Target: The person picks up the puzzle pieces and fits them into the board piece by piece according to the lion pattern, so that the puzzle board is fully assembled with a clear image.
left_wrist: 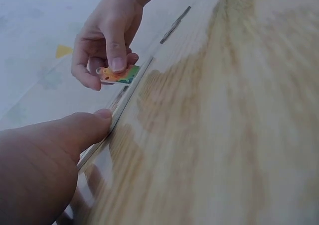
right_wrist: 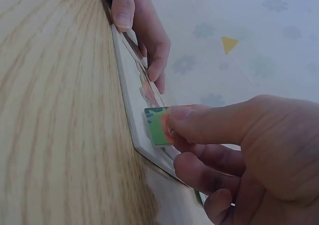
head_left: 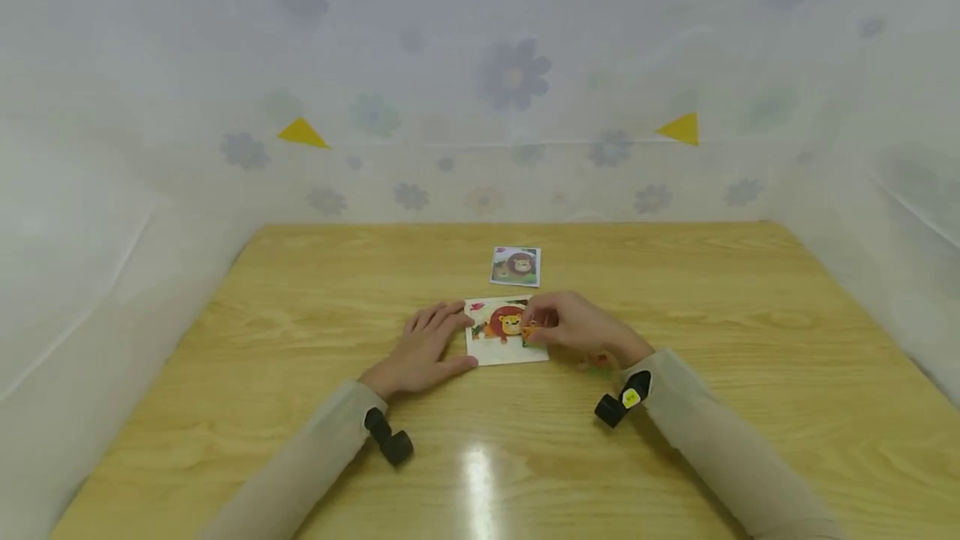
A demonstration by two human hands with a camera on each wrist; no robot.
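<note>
From the head view the left hand (head_left: 423, 348) lies flat with straight fingers against the puzzle board (head_left: 504, 332) on the wooden table (head_left: 300, 315), while both wrist views show the right hand (left_wrist: 107, 38) pinching a small puzzle piece (right_wrist: 157, 125) just over that board's right edge.

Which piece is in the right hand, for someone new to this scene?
On the wooden table, find the lion puzzle board that the left hand steadies. At its right edge, the right hand pinches a small puzzle piece: orange and green, lifted, unlike the flat reference card farther back.
</note>
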